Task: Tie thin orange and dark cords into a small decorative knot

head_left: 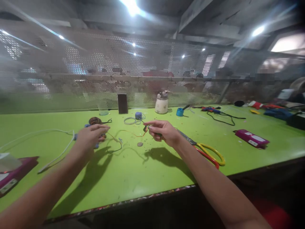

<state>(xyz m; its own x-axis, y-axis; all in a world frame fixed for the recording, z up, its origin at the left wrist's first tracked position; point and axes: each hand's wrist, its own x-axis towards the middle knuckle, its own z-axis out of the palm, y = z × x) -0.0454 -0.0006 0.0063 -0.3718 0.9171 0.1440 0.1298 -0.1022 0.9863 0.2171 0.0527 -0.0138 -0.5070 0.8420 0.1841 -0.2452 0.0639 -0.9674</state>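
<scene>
Works over the green worktop [133,183]. Holds left hand [89,136] just beside a brown ball [95,120], cannot tell whether grasping. With right hand [164,132], by an orange thread [137,136], pinches a small dark piece [145,128] between fingers. Likely handling thread; calls next for steady pinching.

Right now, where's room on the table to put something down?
Between the scissors and right purple box, and between the grey disc and near table edge. It's crowded around the left hand: brown ball, white cable.
</scene>
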